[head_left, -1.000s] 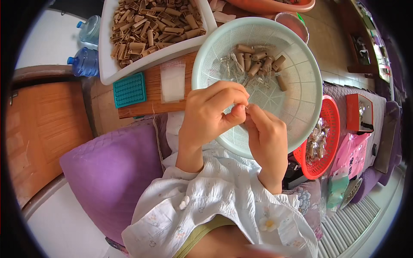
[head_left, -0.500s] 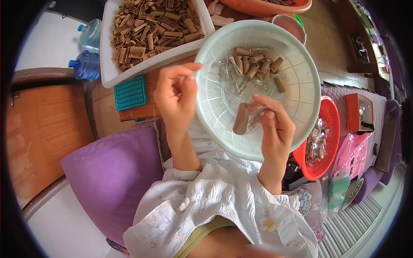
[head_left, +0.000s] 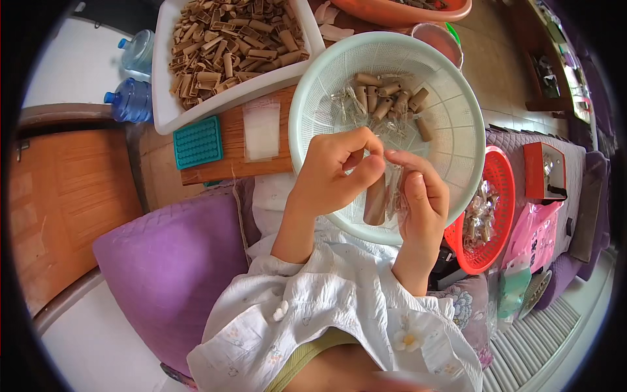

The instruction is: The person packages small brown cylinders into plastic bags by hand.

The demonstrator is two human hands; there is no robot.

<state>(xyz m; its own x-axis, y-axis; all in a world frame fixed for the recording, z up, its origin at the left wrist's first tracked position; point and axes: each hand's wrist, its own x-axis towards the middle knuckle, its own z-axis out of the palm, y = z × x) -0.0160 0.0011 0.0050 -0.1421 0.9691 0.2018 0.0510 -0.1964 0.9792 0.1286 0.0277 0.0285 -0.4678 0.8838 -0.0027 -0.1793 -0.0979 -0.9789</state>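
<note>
My right hand [head_left: 423, 199] is closed in a pinch on a small clear plastic bag [head_left: 394, 196] over the near part of a pale green mesh basket [head_left: 471, 130]. Beside the bag's clear film, a brown tube-shaped piece [head_left: 375, 201] hangs upright; whether it is inside cannot be made out. My left hand [head_left: 339, 171] is closed, thumb and forefinger pinched together at the top of the bag, touching or nearly touching my right fingertips. What the left pinch holds is hidden. Further back in the basket lie several brown tubes [head_left: 382, 104] and clear, shiny strands or wrappers [head_left: 353, 117].
A white tray [head_left: 230, 98] heaped with brown pieces stands back left on a wooden table [head_left: 228, 124]. Flat clear bags [head_left: 262, 134] and a teal ridged tray [head_left: 198, 142] lie there. A red basket [head_left: 508, 196] of wrapped pieces is at right, a purple cushioned seat [head_left: 170, 261] at left.
My left hand has moved right from the basket's left rim to meet my right hand, uncovering the flat bags on the table. The brown piece has turned more upright.
</note>
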